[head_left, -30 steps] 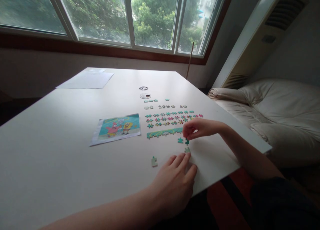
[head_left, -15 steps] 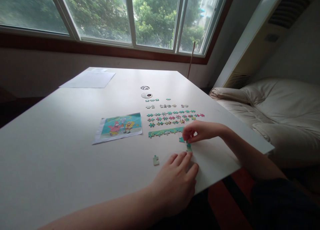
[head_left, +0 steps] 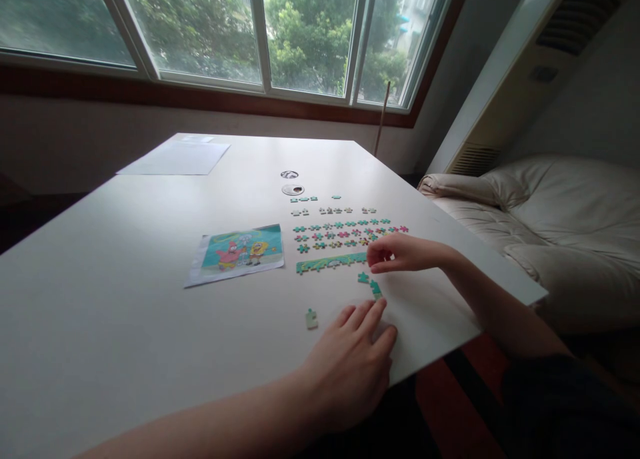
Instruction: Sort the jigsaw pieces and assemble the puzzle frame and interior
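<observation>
A wide white table fills most of the view, set below a long window, with a standing air conditioner and a pale cushion off its right edge. A blank sheet of paper lies at the far left corner, and a cartoon reference print lies near the middle. The left hand rests palm down on the table near its front edge, fingers spread flat and gripping nothing, the longest fingertip just beside a small cluster of teal puzzle pieces. The right hand hovers just past that cluster, at the right end of an assembled edge strip. Its fingers are curled in toward the thumb, and whether they pinch a piece cannot be told. Beyond the strip, loose pieces lie sorted in rows. A single pale piece lies alone, left of the left hand's fingertips.
</observation>
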The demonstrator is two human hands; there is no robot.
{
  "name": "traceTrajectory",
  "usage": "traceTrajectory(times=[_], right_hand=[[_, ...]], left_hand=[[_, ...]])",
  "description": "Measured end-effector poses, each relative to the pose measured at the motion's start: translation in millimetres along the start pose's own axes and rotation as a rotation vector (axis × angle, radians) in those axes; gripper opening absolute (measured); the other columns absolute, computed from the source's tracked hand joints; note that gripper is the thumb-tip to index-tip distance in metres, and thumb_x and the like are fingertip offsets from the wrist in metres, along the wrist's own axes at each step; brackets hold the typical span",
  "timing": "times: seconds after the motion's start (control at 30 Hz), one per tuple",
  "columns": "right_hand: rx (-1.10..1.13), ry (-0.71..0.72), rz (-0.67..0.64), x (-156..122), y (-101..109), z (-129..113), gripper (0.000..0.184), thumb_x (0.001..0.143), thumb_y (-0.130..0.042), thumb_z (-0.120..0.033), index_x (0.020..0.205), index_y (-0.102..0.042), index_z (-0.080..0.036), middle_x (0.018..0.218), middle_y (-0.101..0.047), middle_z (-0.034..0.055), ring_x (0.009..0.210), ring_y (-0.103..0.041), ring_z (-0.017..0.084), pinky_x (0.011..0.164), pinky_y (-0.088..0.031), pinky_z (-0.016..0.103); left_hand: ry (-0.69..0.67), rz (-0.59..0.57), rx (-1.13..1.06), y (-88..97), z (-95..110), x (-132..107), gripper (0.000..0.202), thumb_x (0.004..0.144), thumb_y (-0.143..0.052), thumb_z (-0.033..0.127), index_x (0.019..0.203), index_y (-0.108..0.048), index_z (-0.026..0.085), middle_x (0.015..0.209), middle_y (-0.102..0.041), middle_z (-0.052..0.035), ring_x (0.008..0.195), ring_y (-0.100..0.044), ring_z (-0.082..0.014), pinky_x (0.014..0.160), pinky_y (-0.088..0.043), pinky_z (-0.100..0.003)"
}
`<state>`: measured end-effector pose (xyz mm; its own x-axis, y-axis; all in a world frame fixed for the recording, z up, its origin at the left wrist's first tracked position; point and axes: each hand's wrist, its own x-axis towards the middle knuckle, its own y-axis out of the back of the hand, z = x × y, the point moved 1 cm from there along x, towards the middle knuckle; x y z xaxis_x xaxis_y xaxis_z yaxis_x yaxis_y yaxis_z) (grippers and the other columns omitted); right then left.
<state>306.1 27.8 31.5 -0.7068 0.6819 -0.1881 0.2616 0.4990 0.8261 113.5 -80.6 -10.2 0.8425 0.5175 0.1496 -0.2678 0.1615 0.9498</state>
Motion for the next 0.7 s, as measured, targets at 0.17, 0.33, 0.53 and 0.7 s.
traceTrajectory(times=[0.17,0.33,0.53,0.7], right_hand=[[-0.062,-0.054,0.029,4,-5,-1,0.024,0.081,-0.055,-0.038,0.081,-0.062,-0.015,0.069,-0.060,0.0009,0.061,-0.051,0.009,0.053,-0.035,0.020],[-0.057,-0.055,0.047,11,-16,-8,0.029,0.072,-0.065,-0.043,0.079,-0.062,-0.015,0.064,-0.057,-0.0007,0.058,-0.050,0.009,0.052,-0.034,0.019],[0.008,-0.013,0.059,15,-20,-3,0.024,0.070,-0.068,-0.035,0.082,-0.063,-0.015,0.065,-0.058,-0.0011,0.060,-0.052,0.009,0.054,-0.037,0.018],[0.051,0.077,0.017,13,-16,4,0.019,0.079,-0.059,-0.027,0.094,-0.064,-0.016,0.076,-0.060,0.0014,0.067,-0.054,0.010,0.060,-0.041,0.019]], left_hand=[[0.006,-0.011,-0.020,-2.4,0,-1,0.033,0.087,-0.043,0.028,0.118,-0.048,0.016,0.138,-0.038,-0.0153,0.125,-0.035,-0.0321,0.103,-0.028,-0.047],[-0.001,-0.019,-0.020,1.1,0,0,0.032,0.088,-0.041,0.027,0.117,-0.048,0.017,0.135,-0.042,-0.0134,0.123,-0.037,-0.0306,0.102,-0.029,-0.047],[0.001,-0.013,-0.015,-0.1,0,0,0.032,0.088,-0.042,0.027,0.117,-0.049,0.017,0.134,-0.043,-0.0132,0.123,-0.037,-0.0304,0.102,-0.029,-0.047],[0.001,0.002,0.004,-1.9,1,-1,0.033,0.088,-0.042,0.028,0.119,-0.048,0.017,0.134,-0.042,-0.0149,0.124,-0.037,-0.0310,0.102,-0.029,-0.046]])
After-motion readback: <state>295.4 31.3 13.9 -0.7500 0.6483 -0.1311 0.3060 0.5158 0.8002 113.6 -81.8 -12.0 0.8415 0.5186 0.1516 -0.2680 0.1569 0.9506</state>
